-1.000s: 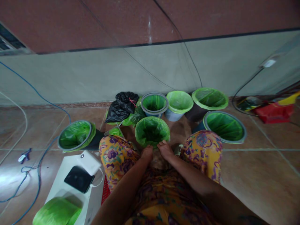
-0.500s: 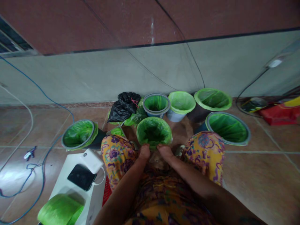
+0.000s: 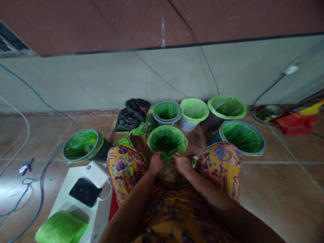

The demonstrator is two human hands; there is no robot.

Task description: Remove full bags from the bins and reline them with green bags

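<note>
A small bin lined with a green plastic bag (image 3: pixel 167 141) stands on the floor between my knees. My left hand (image 3: pixel 155 163) grips the near edge of the green bag, fingers curled on the plastic. Just right of it, my right hand (image 3: pixel 181 162) pinches the same near edge. Both hands sit close together below the bin's rim. My legs in yellow and purple flowered cloth frame the bin on both sides.
Several more green-lined bins stand behind and beside: one left (image 3: pixel 81 144), one right (image 3: pixel 241 137), three at the wall (image 3: pixel 167 111). A tied black bag (image 3: pixel 132 114) lies behind. A white box with a dark device (image 3: pixel 85 192) and a green bag roll (image 3: pixel 60 228) sit lower left. Cables cross the floor.
Both hands have drawn the near edge of the green bag slightly toward me and closed tighter on it. The view shifted a little.
</note>
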